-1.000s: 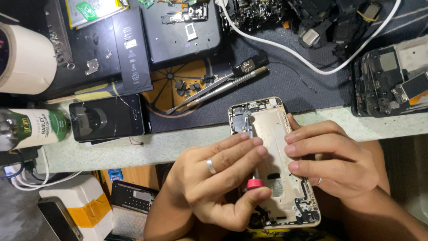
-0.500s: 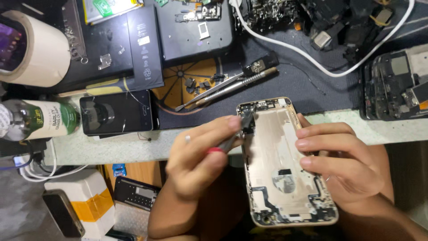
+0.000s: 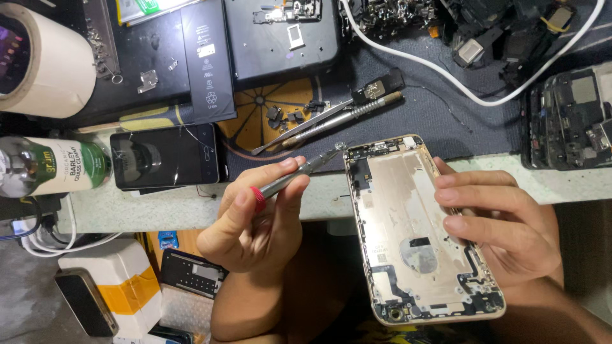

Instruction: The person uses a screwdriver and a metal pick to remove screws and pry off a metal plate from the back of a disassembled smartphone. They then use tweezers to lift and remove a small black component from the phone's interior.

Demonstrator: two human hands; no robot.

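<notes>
My left hand [image 3: 258,213] grips a slim grey screwdriver [image 3: 294,174] with a red end cap, its tip pointing up and right, just off the phone's top left corner. A tiny part sits at the tip. My right hand [image 3: 503,223] cradles an opened gold phone housing [image 3: 417,226] from the right side, fingers lying over its right edge. The housing shows its bare metal inside, with small parts at the top and bottom ends.
A black phone [image 3: 164,156] lies on the bench edge beside a green bottle [image 3: 48,167]. Tweezers [image 3: 299,126] and a metal tool [image 3: 354,113] rest on the dark mat. A tape roll [image 3: 44,64], a white cable [image 3: 446,70] and stacked phone parts [image 3: 567,118] surround them.
My left hand has pulled away from the housing to the left, lifting the screwdriver off the top corner. The housing now lies fully uncovered in my right hand.
</notes>
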